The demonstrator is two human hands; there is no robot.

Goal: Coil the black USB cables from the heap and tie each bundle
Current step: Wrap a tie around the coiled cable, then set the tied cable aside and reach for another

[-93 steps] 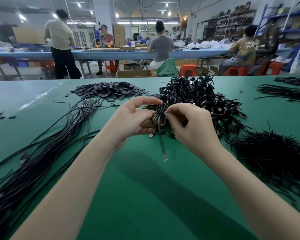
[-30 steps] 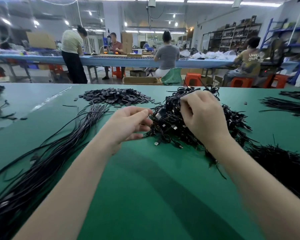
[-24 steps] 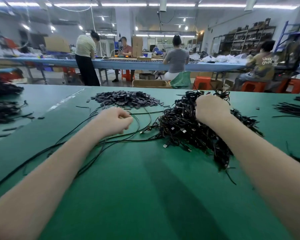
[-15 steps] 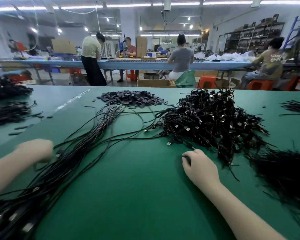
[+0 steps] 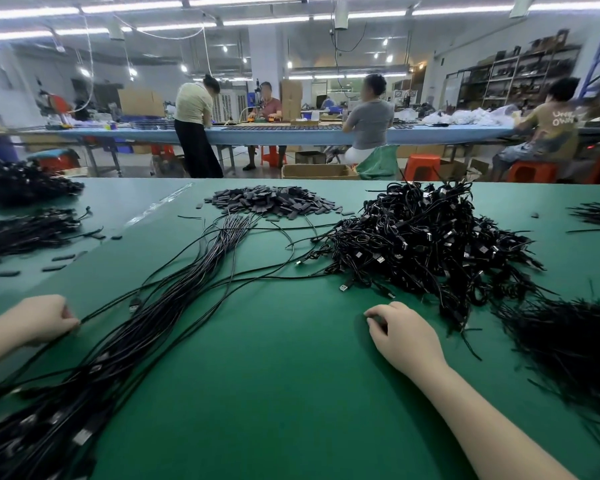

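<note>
Cables [image 5: 174, 306] lie long and loose across the green desk [image 5: 274, 393], the left hand [image 5: 39, 318] pinches one cable in a closed grip, and the right hand [image 5: 400, 332] rests curled and holds nothing near the big tangled heap [image 5: 426, 244].

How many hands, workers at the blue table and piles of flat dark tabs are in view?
Hands: 2 (left hand pinching a cable, right hand)
Workers at the blue table: 4
Pile of flat dark tabs: 1
Total: 7
</note>
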